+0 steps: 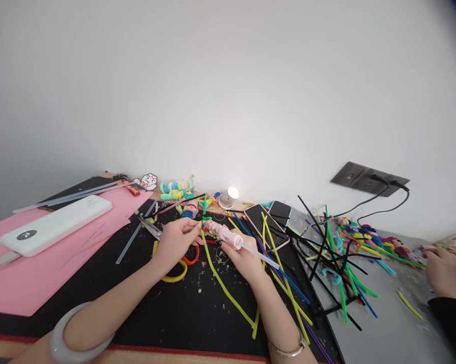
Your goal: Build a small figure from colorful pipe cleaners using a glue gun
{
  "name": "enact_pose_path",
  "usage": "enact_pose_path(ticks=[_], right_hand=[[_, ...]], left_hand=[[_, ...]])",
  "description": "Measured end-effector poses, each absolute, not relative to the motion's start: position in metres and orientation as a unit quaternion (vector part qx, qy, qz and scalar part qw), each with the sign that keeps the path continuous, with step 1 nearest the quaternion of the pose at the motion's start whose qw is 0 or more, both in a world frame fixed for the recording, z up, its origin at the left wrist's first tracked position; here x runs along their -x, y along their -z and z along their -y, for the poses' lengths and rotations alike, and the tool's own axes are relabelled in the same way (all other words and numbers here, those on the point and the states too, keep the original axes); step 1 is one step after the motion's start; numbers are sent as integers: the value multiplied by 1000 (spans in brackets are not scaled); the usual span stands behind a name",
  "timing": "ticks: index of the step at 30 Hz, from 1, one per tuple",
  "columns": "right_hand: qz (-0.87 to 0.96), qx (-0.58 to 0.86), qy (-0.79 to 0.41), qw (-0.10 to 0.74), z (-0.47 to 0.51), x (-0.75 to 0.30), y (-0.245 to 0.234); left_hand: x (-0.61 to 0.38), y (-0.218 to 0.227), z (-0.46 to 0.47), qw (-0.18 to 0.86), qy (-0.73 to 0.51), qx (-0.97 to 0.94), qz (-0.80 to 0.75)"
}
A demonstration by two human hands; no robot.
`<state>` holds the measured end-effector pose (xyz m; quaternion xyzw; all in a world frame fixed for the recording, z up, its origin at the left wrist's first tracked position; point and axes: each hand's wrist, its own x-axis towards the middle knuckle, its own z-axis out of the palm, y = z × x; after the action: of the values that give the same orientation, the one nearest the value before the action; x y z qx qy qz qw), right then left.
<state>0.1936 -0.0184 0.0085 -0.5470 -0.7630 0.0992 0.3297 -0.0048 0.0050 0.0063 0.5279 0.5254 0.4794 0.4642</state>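
On the left of the frame, smooth pink sheets [74, 253] lie under a white oblong plastic device with a dark oval on its end [61, 222]. Further right, on the black work mat [144, 303], is a pair of scissors with metal blades and yellow and red handles [175, 278], partly behind the left forearm.

Near the centre, the left hand [178, 242] has its thumb and fingertips pinched together on a long yellow-green fuzzy stem [221, 284], whose tail runs down toward the lower centre. A small green fuzzy twist [206, 219] sits just beside those fingertips. The right hand [246, 260] is wrapped around a pale pink tool resembling a glue gun [231, 237]; a translucent stick [261, 256] juts from its rear. The tool's front end points at the pinched stem; whether they touch cannot be told.

The step in hand looks like gluing at the stem's upper end. The next move probably calls for a steady pinch, with fingertips clear of the nozzle.

Right of centre lie two phones [268, 227], then a tangle of black, green and blue fuzzy stems [339, 263]. At the far right edge is a co-worker's hand [446, 273].
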Motion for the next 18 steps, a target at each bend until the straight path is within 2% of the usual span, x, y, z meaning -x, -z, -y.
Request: enact_pose_path(ticks=[6, 18], right_hand=[[770, 547, -94, 314, 18, -194, -9], [778, 514, -77, 353, 16, -195, -7]], left_hand=[[7, -6, -6, 444, -485, -536, -529], [7, -4, -5, 446, -476, -543, -529]])
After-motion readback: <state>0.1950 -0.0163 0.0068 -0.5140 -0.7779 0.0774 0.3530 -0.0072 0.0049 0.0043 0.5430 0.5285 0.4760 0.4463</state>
